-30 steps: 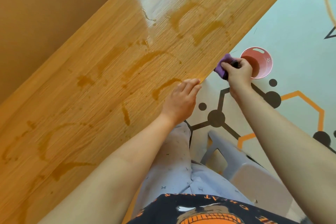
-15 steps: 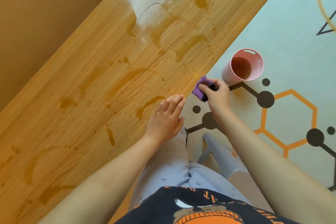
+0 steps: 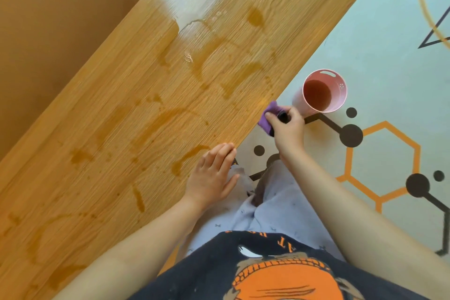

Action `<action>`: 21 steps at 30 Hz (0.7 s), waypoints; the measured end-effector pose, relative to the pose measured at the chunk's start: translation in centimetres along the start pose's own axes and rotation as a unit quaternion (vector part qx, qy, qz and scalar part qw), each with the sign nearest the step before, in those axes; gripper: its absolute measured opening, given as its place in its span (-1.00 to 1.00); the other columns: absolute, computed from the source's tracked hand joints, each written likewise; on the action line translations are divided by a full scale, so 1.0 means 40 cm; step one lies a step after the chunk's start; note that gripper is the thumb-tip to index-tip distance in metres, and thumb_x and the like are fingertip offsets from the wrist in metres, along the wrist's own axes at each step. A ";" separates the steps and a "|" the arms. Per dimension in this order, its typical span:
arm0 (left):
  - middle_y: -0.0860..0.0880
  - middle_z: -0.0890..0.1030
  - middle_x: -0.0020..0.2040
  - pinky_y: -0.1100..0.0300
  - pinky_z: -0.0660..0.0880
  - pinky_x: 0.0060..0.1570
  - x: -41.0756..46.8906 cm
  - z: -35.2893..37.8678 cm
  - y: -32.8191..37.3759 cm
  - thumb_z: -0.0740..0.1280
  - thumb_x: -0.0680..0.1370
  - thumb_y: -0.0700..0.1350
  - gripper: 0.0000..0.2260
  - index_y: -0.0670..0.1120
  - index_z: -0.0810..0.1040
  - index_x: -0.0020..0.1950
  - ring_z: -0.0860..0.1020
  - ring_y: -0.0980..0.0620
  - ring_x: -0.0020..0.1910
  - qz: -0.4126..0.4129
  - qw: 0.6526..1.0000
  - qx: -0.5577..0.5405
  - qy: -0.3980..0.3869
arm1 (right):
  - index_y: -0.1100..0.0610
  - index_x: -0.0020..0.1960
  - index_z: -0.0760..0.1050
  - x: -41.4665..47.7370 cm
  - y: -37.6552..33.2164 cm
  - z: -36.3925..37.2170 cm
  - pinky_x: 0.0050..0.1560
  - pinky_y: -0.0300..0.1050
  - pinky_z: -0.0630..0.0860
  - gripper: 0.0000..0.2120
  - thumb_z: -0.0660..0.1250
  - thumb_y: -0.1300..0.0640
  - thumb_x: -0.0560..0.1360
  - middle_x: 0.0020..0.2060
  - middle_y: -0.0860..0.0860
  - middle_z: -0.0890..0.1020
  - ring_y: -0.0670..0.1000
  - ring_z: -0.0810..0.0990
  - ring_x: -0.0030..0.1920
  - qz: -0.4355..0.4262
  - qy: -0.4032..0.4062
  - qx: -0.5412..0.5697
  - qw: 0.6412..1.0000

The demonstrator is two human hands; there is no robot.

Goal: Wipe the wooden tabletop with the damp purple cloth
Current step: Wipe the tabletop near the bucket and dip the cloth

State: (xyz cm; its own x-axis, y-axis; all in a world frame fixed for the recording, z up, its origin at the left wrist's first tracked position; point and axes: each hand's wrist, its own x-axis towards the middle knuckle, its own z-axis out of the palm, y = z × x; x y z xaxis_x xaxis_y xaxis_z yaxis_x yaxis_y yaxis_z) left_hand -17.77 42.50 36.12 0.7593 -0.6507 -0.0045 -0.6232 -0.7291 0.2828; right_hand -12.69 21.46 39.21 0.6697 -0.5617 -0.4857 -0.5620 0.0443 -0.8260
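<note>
- Purple cloth (image 3: 267, 118): bunched in the gripping right hand (image 3: 289, 129), centre-right of frame, just beside the table (image 3: 136, 114) edge.
- Judged soft, light and limp; best spread under the palm.
- Left hand (image 3: 211, 175): flat, relaxed, resting on the table, holding nothing.

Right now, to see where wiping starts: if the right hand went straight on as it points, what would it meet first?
Probably the near edge of the wooden tabletop. The right hand grips the purple cloth right beside that edge and points toward it. Their relative height is unclear.

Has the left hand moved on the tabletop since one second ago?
No. The left hand still rests at the tabletop edge, just right of the same curved stain.
</note>
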 end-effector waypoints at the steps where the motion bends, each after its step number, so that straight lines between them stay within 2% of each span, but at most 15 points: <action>1: -0.07 0.31 0.39 0.08 0.32 0.28 0.000 -0.001 0.001 0.25 0.54 0.10 -0.49 -0.15 0.31 0.38 0.30 -0.06 0.39 -0.002 1.000 -0.001 -0.007 | 0.10 -0.08 0.47 -0.012 0.010 0.001 -0.15 -0.40 0.43 -0.87 0.41 0.21 0.44 -0.13 0.02 0.59 -0.09 0.55 -0.12 -0.002 -0.010 -0.004 1.000; 3: -0.06 0.31 0.39 0.07 0.31 0.30 0.000 -0.004 -0.001 0.23 0.54 0.08 -0.51 -0.14 0.31 0.39 0.29 -0.06 0.40 -0.003 1.000 -0.006 -0.021 | 0.10 -0.10 0.47 -0.007 0.005 -0.006 -0.18 -0.40 0.41 -0.87 0.42 0.21 0.43 -0.15 0.02 0.58 -0.08 0.53 -0.14 -0.009 -0.018 -0.013 1.000; 6: -0.06 0.35 0.37 0.06 0.30 0.30 0.002 -0.016 -0.002 0.24 0.54 0.04 -0.54 -0.14 0.35 0.37 0.30 -0.06 0.39 -0.005 0.999 -0.019 -0.030 | 0.05 -0.15 0.46 0.060 -0.038 -0.036 -0.13 -0.28 0.44 -0.85 0.42 0.21 0.43 -0.15 0.03 0.58 -0.07 0.53 -0.13 -0.014 -0.004 -0.005 1.000; 9: -0.07 0.45 0.27 0.02 0.40 0.18 0.044 -0.048 0.022 0.27 0.53 0.00 -0.61 -0.14 0.38 0.31 0.39 -0.05 0.28 -0.042 0.997 -0.070 -0.004 | 0.10 -0.14 0.46 0.182 -0.096 -0.078 -0.08 -0.18 0.47 -0.86 0.41 0.24 0.41 -0.18 0.02 0.57 -0.04 0.53 -0.16 -0.018 0.031 0.021 0.999; 12: -0.09 0.47 0.28 0.04 0.43 0.17 0.174 -0.069 0.070 0.27 0.53 -0.03 -0.58 -0.15 0.35 0.34 0.42 -0.06 0.26 -0.054 0.992 -0.109 0.041 | 0.12 -0.08 0.46 0.300 -0.155 -0.134 -0.13 -0.30 0.45 -0.86 0.40 0.21 0.42 -0.16 -0.02 0.57 -0.05 0.53 -0.15 -0.025 0.050 0.002 0.998; 14: -0.09 0.43 0.33 0.06 0.37 0.25 0.292 -0.066 0.091 0.26 0.54 -0.02 -0.56 -0.15 0.32 0.37 0.39 -0.07 0.31 -0.042 0.992 -0.102 0.056 | 0.12 -0.07 0.45 0.345 -0.181 -0.157 -0.23 -0.40 0.41 -0.86 0.39 0.21 0.43 -0.18 -0.03 0.55 -0.07 0.51 -0.17 -0.030 0.050 -0.004 0.998; 16: -0.09 0.38 0.37 0.05 0.29 0.31 0.424 -0.059 0.105 0.25 0.54 -0.01 -0.53 -0.15 0.30 0.40 0.35 -0.07 0.35 -0.039 0.994 -0.081 0.054 | 0.13 -0.07 0.44 0.367 -0.192 -0.167 -0.25 -0.41 0.39 -0.86 0.39 0.19 0.44 -0.17 0.00 0.54 -0.06 0.49 -0.18 -0.026 0.038 -0.025 0.999; 21: -0.11 0.43 0.37 0.00 0.18 0.39 0.627 -0.020 0.112 0.22 0.53 0.07 -0.51 -0.16 0.37 0.38 0.34 -0.09 0.38 0.017 0.999 0.025 -0.011 | 0.13 -0.08 0.49 0.351 -0.147 -0.165 -0.06 -0.26 0.45 -0.87 0.42 0.21 0.42 -0.18 -0.01 0.59 -0.10 0.53 -0.16 -0.008 0.004 0.007 1.000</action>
State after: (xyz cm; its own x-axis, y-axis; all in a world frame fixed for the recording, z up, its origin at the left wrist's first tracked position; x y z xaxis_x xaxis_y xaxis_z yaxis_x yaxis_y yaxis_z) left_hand -1.36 23.07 38.05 0.7332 -0.6799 -0.0164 -0.6581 -0.7153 0.2350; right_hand -3.20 7.85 39.12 0.6746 -0.5690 -0.4703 -0.5441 0.0473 -0.8377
